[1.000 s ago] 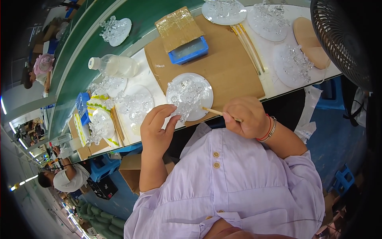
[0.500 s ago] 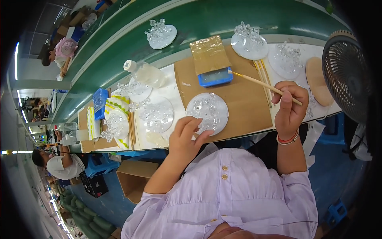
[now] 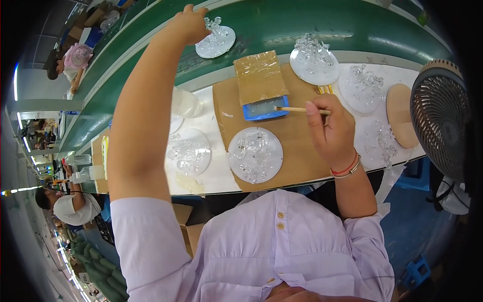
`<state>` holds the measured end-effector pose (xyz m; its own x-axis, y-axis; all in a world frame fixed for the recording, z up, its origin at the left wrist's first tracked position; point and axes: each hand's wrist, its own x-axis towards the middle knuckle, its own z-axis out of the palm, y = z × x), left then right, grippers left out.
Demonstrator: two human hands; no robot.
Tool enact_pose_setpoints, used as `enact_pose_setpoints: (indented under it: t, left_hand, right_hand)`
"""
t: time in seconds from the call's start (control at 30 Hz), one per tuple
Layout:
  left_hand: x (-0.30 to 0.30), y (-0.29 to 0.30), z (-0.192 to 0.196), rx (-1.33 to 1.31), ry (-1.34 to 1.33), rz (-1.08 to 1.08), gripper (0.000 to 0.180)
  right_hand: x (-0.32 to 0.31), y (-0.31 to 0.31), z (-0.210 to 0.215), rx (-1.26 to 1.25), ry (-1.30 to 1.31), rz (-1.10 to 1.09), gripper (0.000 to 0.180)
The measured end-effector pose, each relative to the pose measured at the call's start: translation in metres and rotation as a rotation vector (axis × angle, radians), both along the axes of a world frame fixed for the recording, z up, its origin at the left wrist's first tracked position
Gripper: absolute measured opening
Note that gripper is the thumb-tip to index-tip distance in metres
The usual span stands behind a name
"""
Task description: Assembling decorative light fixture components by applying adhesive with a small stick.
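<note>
My left hand is stretched far out over the green belt, fingers apart, beside a white disc topped with clear plastic pieces. Whether its fingertips touch those pieces I cannot tell. In my right hand is a wooden-handled brush, its tip at the blue tray of cloudy liquid. Brown tape-covered cardboard lies over the tray's far part. Close to me, another white disc bears clear pieces and rests on a cardboard sheet.
More discs with clear pieces stand left and at the far right. Several brushes lie behind my right hand. A black fan and a tan round board are at right. My left arm partly hides a plastic bottle.
My left hand has left the near disc and reached far forward to the disc on the belt. My right hand moved left, bringing the brush tip to the tray. The belt disc shifted slightly right in view.
</note>
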<state>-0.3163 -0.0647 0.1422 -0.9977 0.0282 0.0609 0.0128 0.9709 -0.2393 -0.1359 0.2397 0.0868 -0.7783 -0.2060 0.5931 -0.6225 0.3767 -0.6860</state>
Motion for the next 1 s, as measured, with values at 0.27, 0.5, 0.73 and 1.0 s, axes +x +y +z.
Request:
enact_pose_setpoints:
  t: [0.27, 0.5, 0.73, 1.0]
  left_hand:
    - [-0.061, -0.004, -0.049, -0.078, -0.032, -0.011, 0.03]
    - [-0.012, -0.012, 0.068, 0.153, 0.264, -0.23, 0.017]
    - [0.191, -0.07, 0.195, 0.526, 0.514, -0.062, 0.027]
    - [0.37, -0.106, 0.167, 0.56, 0.402, 0.318, 0.02]
  right_hand:
    - [-0.012, -0.014, -0.015, 0.016, 0.066, 0.09, 0.01]
    - [-0.008, -0.001, -0.02, 0.022, -0.076, -0.018, 0.01]
    - [-0.005, -0.004, -0.031, -0.107, -0.05, 0.007, 0.013]
    - [-0.007, -0.004, -0.047, -0.143, -0.11, -0.087, 0.015]
